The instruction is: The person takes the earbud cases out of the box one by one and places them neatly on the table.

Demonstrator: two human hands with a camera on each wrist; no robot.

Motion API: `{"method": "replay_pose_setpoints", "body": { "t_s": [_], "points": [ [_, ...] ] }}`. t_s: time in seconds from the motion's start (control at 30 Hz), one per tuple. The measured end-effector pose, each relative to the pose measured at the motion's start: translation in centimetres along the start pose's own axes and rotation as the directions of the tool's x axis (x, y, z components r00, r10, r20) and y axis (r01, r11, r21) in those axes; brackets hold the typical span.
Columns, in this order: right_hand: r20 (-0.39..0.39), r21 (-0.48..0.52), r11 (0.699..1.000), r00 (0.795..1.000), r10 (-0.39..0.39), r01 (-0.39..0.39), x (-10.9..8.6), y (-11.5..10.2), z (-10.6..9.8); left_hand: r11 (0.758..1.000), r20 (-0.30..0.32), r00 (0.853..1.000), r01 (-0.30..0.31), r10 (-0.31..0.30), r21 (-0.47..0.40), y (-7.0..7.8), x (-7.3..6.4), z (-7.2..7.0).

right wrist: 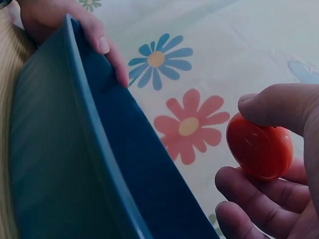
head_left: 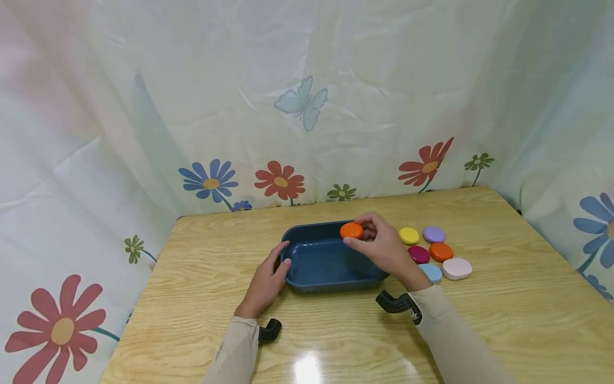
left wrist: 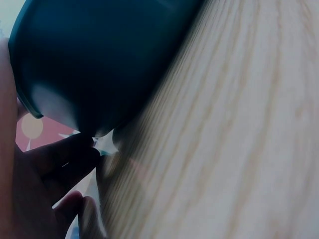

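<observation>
A dark blue rectangular basin (head_left: 318, 261) with rounded corners stands on the wooden table. My left hand (head_left: 265, 277) holds its left end, thumb and a finger over the rim. In the left wrist view, other fingers (left wrist: 70, 162) of that hand lie close by the basin's outer wall. My right hand (head_left: 384, 246) pinches a glossy orange rounded disc (head_left: 352, 230) between thumb and fingertips, above the basin's far right part. The right wrist view shows the orange disc (right wrist: 260, 147) held up beside the basin's rim. Inside, the basin's visible floor is bare.
Right of the basin lie several similar discs: yellow (head_left: 409, 236), purple (head_left: 434, 233), orange (head_left: 441, 252), magenta (head_left: 419, 254), light blue (head_left: 430, 273) and pink (head_left: 457, 268). My right forearm partly covers the light blue one. A flowered curtain (head_left: 364, 106) hangs behind the table (head_left: 216, 250).
</observation>
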State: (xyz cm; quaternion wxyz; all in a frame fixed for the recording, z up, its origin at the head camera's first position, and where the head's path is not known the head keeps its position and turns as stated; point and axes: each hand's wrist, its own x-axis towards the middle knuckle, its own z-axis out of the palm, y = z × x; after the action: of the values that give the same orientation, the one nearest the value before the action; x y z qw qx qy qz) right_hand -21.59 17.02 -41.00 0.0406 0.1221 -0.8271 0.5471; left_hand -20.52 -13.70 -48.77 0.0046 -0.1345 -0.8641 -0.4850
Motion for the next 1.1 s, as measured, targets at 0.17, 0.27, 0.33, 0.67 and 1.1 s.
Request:
{"method": "replay_pose_setpoints", "body": {
  "t_s": [0.17, 0.27, 0.33, 0.67, 1.1],
  "points": [
    [0.006, -0.025, 1.000, 1.000, 0.012, -0.012, -0.5, 0.3, -0.9, 1.000, 0.005, 1.000, -0.001, 0.001, 0.000, 0.0, 0.0, 0.0],
    [0.003, -0.053, 0.998, 1.000, 0.023, -0.023, -0.8, 0.7, -1.5, 1.000, 0.005, 1.000, 0.004, -0.004, -0.003, 0.1, 0.0, 0.0],
    [-0.007, -0.081, 0.996, 1.000, 0.030, -0.031, -0.9, 0.9, -1.9, 1.000, 0.003, 1.000, 0.008, -0.008, -0.002, 0.1, 0.0, 0.0],
    [-0.034, -0.156, 0.987, 0.999, 0.032, -0.037, -2.2, 2.0, -4.2, 1.000, -0.008, 1.000, -0.005, 0.005, 0.000, 0.0, 0.0, 0.1],
    [-0.107, -0.216, 0.974, 0.993, 0.049, -0.071, -3.1, 3.3, -7.5, 1.000, -0.002, 1.000, 0.007, -0.007, -0.001, 0.0, 0.0, 0.1]
  ]
}}
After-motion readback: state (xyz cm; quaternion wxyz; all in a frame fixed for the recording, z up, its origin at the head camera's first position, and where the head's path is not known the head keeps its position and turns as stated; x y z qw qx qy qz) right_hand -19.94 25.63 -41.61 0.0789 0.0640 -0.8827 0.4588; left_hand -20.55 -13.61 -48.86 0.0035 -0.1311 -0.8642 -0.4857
